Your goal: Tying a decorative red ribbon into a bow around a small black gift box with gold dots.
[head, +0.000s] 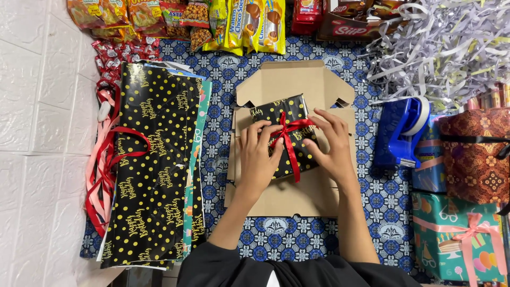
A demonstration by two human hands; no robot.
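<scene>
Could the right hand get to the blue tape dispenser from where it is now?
Probably yes: the right hand rests on the wrapped gift, and the tape dispenser stands just beside it with only bare patterned cloth between.

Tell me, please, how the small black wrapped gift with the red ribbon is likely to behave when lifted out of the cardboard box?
The wrapped gift looks boxy with flat faces, so it should probably stay stiff and not roll. Its glossy paper may be a little slippery. The red ribbon is floppy, and its tail would likely dangle; both the left hand and right hand rest on it.
</scene>
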